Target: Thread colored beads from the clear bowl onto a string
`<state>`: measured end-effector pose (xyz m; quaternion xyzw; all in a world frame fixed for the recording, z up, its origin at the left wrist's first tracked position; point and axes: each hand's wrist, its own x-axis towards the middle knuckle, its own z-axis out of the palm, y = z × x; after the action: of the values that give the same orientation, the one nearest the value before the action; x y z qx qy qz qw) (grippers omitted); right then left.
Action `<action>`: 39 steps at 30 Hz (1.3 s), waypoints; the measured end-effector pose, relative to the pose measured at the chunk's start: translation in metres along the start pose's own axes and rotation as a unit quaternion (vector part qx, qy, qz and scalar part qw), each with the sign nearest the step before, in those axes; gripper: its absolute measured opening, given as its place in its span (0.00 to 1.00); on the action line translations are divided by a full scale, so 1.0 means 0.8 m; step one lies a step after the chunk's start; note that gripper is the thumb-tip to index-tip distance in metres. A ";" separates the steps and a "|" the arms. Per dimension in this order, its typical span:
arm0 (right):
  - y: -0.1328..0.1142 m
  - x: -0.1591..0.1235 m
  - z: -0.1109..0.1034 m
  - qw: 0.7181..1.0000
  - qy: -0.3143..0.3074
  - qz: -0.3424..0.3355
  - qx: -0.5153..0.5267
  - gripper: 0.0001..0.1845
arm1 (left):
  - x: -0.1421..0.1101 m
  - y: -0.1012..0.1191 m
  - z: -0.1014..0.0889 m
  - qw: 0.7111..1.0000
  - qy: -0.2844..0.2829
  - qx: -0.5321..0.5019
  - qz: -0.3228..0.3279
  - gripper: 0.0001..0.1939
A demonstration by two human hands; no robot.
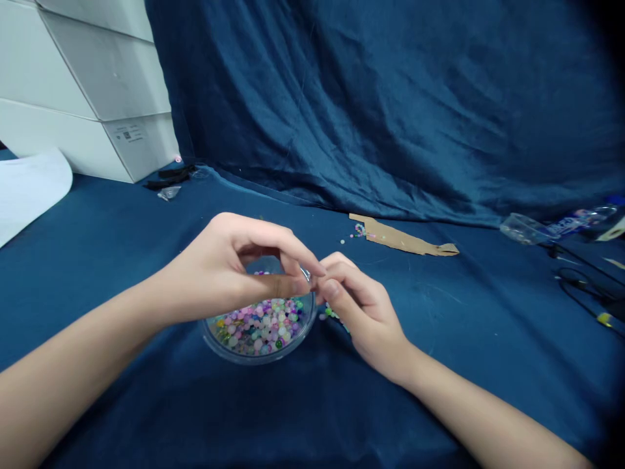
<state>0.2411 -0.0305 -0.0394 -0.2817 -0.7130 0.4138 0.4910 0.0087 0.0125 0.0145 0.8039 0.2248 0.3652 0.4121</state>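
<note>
Bare forearms [117, 339] come in from both lower corners, over a blue cloth [469, 306] that spreads below a hanging blue velvet curtain [390, 104]. White cartons [112, 71] stand stacked at far left. The left hand [229, 267], fingers curled above the clear round bowl [254, 357] of mixed beads [263, 322], pinches a small silvery piece [306, 274]. Touching it, the right hand [368, 316] has thumb and forefinger pressed together; anything between them is hidden. Torn brown cardboard [400, 239] lies beyond, beside a little bead cluster [360, 229].
</note>
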 end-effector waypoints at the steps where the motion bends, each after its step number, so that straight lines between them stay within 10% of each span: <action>1: 0.002 -0.001 0.001 0.999 0.005 0.013 0.041 0.15 | 0.001 0.000 -0.003 0.999 -0.018 0.030 -0.003 0.09; 9: 0.007 -0.004 -0.001 0.990 0.074 0.083 0.089 0.18 | -0.001 -0.005 -0.015 0.915 -0.215 0.324 -0.108 0.08; 17: 0.008 0.000 0.003 0.989 0.069 0.114 0.064 0.19 | -0.013 -0.023 -0.014 0.884 -0.262 0.345 -0.175 0.06; 27: 0.010 -0.002 0.003 0.990 0.052 0.115 0.060 0.19 | -0.010 -0.030 -0.014 0.909 -0.243 0.317 -0.124 0.08; 39: 0.005 -0.012 0.004 0.993 -0.021 0.068 0.098 0.21 | 0.008 -0.019 -0.015 0.992 -0.097 -0.007 -0.079 0.08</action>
<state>0.2420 -0.0374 -0.0482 -0.2718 -0.6584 0.5197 0.4718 0.0023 0.0313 0.0091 0.8126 0.2441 0.2532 0.4647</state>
